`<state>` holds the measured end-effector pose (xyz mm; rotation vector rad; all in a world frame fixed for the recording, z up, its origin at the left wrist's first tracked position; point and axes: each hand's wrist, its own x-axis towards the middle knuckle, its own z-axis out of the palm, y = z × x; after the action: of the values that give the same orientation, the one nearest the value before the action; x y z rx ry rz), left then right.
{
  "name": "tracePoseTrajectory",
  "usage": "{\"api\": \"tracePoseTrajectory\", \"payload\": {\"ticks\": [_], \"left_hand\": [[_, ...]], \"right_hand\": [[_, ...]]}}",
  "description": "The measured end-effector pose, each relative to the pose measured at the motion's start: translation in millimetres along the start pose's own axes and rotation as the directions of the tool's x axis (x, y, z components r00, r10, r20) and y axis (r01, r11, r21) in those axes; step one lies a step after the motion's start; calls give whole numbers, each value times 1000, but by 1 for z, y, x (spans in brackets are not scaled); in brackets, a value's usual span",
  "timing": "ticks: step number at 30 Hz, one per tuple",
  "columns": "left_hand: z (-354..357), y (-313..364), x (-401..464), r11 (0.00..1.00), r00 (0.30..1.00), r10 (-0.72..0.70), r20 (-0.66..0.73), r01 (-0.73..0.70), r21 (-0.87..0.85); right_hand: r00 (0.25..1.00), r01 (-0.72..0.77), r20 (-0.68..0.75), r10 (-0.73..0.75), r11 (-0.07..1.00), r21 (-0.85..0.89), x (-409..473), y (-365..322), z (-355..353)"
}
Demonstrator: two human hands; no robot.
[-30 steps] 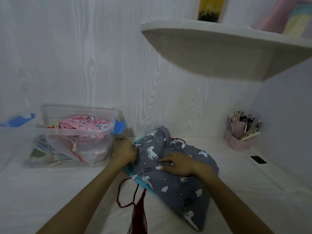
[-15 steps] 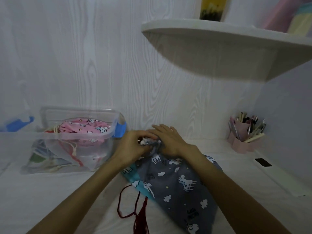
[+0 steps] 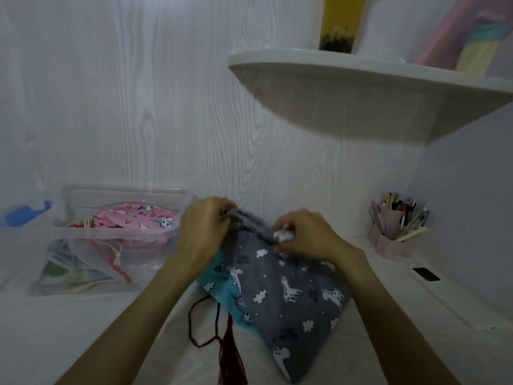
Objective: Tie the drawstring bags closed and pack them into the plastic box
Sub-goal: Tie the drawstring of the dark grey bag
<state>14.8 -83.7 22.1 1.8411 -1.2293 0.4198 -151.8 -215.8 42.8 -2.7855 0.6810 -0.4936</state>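
Both hands clamp the gathered mouth of the grey bag (image 3: 283, 298): the left hand (image 3: 205, 232) grips its left end, the right hand (image 3: 305, 237) pinches its right end, and the bunched hem stretches between them, lifted off the table (image 3: 83, 329). The rest of the bag (grey with white unicorns and clouds) slopes down toward the table's near edge, lying over a teal bag (image 3: 222, 284). A dark red cord (image 3: 202, 323) with a tassel (image 3: 233, 359) trails at the near edge; it probably belongs to the teal bag. The box (image 3: 91, 240) stands at the table's left rear, just beside the left hand, holding a pink bag (image 3: 133, 220) on top of other bags with pale cords. A pen holder (image 3: 397, 232) sits at the right rear.
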Motion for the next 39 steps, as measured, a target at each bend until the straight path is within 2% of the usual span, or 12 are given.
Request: {"api": "tracePoseTrajectory", "payload": {"ticks": [2, 3, 11, 14, 16, 19, 23, 28, 32, 35, 37, 39], "left_hand": [[6, -12, -24, 999, 997, -21, 71, 20, 25], [8, -18, -32, 999, 995, -30, 98, 28, 20], [2, -35, -40, 997, 987, 62, 145, -54, -57], [4, -35, -38, 997, 988, 58, 141, -51, -57], [5, -35, -37, 996, 991, 38, 132, -26, -88], [8, -34, -36, 987, 992, -4, 126, 24, -159], [7, -35, -37, 971, 990, -44, 135, 74, -226], [4, -31, -37, 993, 989, -23, 148, 6, 114], [-5, -22, -32, 887, 944, -117, 309, -40, 461], [-19, -20, -33, 954, 844, -154, 514, -8, 299], [-30, -15, -37, 968, 719, -158, 677, 249, -39], [-36, -11, -40, 830, 698, -225, 680, 503, -241]], "right_hand": [[933, -147, 341, 119, 987, 59, -13, 5, 9], [904, -179, 406, 131, 981, 81, -16, 8, 12], [972, -233, 46, 231, 914, 333, -25, 26, 5], [951, -277, 204, 231, 931, 238, -29, 29, -4], [894, -301, 353, 275, 953, 20, -31, 29, 3], [909, -264, 300, 289, 957, -123, -30, 30, 27], [930, -299, 202, 308, 951, -73, -33, 45, 33], [921, -388, 234, 310, 776, 498, -37, 49, 22], [882, -427, 347, 319, 853, 300, -45, 60, 10], [848, -463, 387, 362, 861, 209, -55, 67, 0], [868, -488, 378, 321, 690, 535, -59, 74, 0], [892, -411, 308, 330, 313, 856, -59, 78, 0]]}}
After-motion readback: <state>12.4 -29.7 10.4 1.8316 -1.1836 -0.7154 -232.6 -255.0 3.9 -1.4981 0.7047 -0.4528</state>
